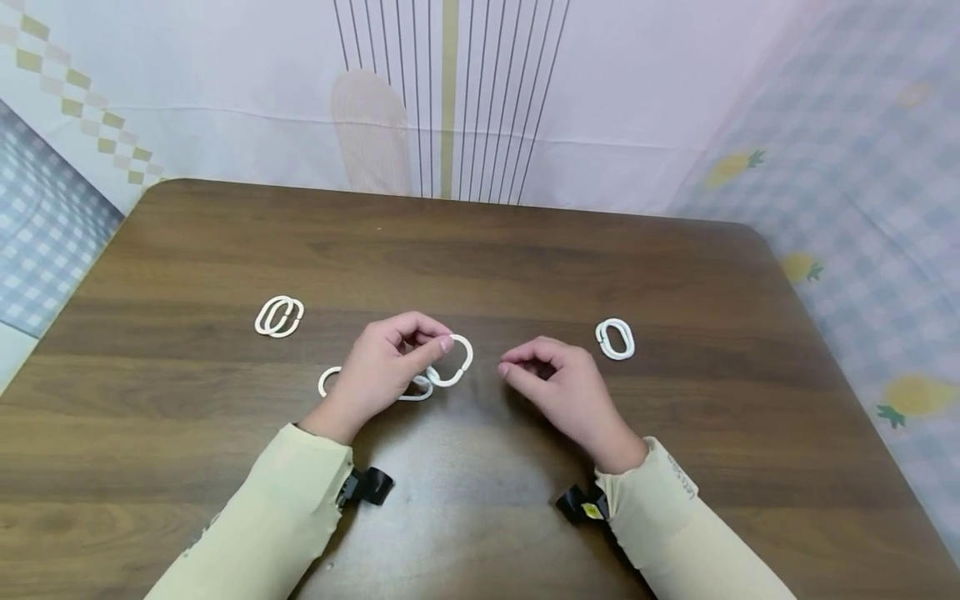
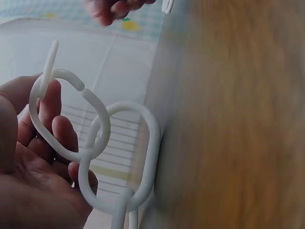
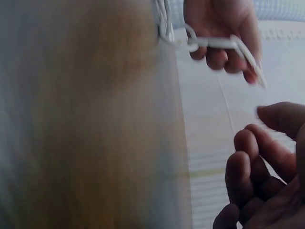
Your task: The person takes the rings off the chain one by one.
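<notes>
Link (image 1: 470,357) pinched in L hand (image 1: 375,364), R hand (image 1: 564,392) empty w/ fingers loosely curled — best grip clear of the split, prob. for easier hooking.

Soft, fairly bright light fills the head view, leaving a pale sheen on the near part of the table (image 1: 450,533) and faint shadows on it beneath the left hand (image 1: 378,362) and right hand (image 1: 558,387). Both wrist views are dimmer: the table blurs heavily, the white rings (image 2: 88,152) beside it look sharper, and the cloth (image 1: 630,92) beyond it is washed out.
</notes>
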`<state>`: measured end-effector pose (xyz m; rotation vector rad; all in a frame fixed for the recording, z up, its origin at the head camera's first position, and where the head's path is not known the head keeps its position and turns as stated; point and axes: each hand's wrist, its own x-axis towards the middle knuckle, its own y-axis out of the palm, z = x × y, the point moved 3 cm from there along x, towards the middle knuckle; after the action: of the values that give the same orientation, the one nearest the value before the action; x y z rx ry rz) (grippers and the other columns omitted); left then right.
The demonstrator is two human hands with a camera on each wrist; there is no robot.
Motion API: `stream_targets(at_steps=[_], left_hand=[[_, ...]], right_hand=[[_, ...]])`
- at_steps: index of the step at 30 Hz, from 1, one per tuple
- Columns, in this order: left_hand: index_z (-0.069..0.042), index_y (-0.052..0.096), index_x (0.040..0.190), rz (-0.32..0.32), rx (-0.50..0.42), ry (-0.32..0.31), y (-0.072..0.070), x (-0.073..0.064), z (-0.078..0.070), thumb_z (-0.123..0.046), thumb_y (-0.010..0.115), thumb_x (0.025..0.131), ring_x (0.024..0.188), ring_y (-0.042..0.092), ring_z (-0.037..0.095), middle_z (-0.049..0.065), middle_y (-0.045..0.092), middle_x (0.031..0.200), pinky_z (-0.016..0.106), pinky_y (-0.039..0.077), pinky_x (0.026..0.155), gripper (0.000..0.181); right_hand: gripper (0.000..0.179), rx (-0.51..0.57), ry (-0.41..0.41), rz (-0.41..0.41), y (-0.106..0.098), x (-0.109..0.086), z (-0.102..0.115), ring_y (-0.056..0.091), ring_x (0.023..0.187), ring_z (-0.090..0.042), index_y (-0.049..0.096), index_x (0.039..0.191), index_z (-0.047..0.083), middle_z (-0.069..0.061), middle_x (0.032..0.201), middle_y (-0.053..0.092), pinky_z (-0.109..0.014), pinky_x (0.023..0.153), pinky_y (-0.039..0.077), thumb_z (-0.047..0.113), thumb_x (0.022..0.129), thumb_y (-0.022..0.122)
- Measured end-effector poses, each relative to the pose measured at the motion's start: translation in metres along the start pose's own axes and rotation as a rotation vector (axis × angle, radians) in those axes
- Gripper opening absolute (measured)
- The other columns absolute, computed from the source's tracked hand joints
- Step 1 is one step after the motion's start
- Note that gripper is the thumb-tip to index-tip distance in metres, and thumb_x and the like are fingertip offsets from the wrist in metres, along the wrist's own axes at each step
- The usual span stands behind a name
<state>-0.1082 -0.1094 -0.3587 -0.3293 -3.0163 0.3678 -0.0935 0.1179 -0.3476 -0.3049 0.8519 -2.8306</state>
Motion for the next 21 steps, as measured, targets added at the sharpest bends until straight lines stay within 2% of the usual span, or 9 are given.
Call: stream_targets(at_steps=[3,9,14,21], left_hand=[[-0.012,0.075,0.099,0.031,0.032,0.034,0.005,-0.002,-0.003,-0.019,0.073,0.093,0.073,0.057,0.017,-0.002,0.069,0.085,0.025,0.046,0.064,0.009],[-0.015,0.076,0.096,0.115,0.071,0.072,0.017,-0.005,-0.008,-0.019,0.074,0.093,0.075,0.061,0.015,-0.002,0.072,0.085,0.028,0.048,0.066,0.005],[-0.018,0.076,0.095,0.142,0.113,0.089,0.021,-0.006,-0.01,-0.019,0.074,0.092,0.078,0.063,0.011,-0.006,0.072,0.084,0.029,0.049,0.07,0.004],[-0.018,0.076,0.095,0.159,0.125,0.094,0.021,-0.007,-0.01,-0.02,0.074,0.092,0.077,0.063,0.011,-0.002,0.072,0.084,0.028,0.049,0.069,0.004]], right_hand=[[0.008,0.07,-0.015,0.009,0.006,-0.003,0.004,0.058,0.071,-0.013,0.078,0.096,0.009,0.004,0.085,0.072,-0.023,0.064,0.047,0.013,0.091,0.075],[0.007,0.139,-0.037,0.021,0.01,-0.007,0.009,0.056,0.071,-0.014,0.078,0.097,0.011,0.003,0.085,0.071,-0.024,0.063,0.046,0.014,0.093,0.073],[0.005,0.115,-0.024,0.056,0.013,-0.009,0.009,0.055,0.069,-0.013,0.078,0.092,0.013,0.004,0.081,0.068,-0.023,0.061,0.045,0.016,0.093,0.073],[0.005,0.096,0.004,0.068,0.015,-0.009,0.01,0.052,0.063,-0.011,0.078,0.089,0.013,0.005,0.072,0.064,-0.023,0.057,0.042,0.016,0.092,0.074]])
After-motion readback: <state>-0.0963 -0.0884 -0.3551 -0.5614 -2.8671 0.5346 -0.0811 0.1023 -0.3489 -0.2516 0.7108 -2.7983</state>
